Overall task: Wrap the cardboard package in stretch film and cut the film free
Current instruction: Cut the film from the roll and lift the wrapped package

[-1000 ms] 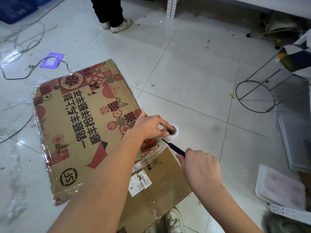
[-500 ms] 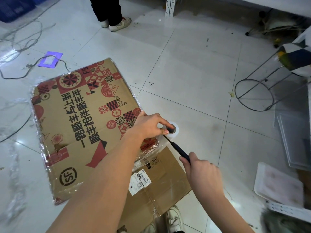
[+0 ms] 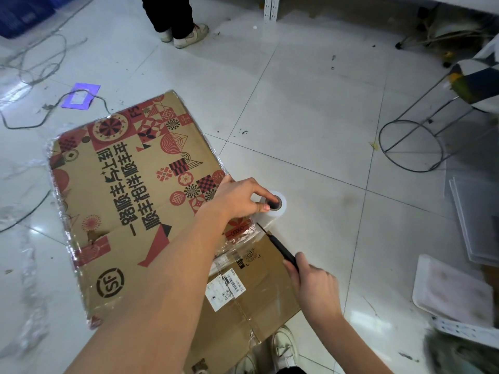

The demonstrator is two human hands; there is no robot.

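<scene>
— While the left hand (image 3: 237,198) grips the top of the film roll (image 3: 272,209), fingers curled over its core, what is the right hand (image 3: 316,287) doing?

— It is closed round the dark handle of a slim cutter (image 3: 278,245), whose tip meets the stretched film (image 3: 256,228) just below the roll, at the package's corner.

— Has anything shifted in the last second?

— Very little. The left hand has stayed on the roll. The right hand has drawn slightly back along the handle, so more of the dark shaft shows, while the point remains at the film.

— Where is the cardboard package (image 3: 129,201)?

— Flat on the tiled floor (image 3: 310,117), printed face up, already shrouded in glossy film, and lying over a plain brown carton (image 3: 259,290) with a white label (image 3: 225,288).

— So the task stands where?

— The wrapping looks finished; judging by the blade's position, the cut is about to begin or has barely begun. The film appears still joined to the roll, so it must stay taut.
</scene>
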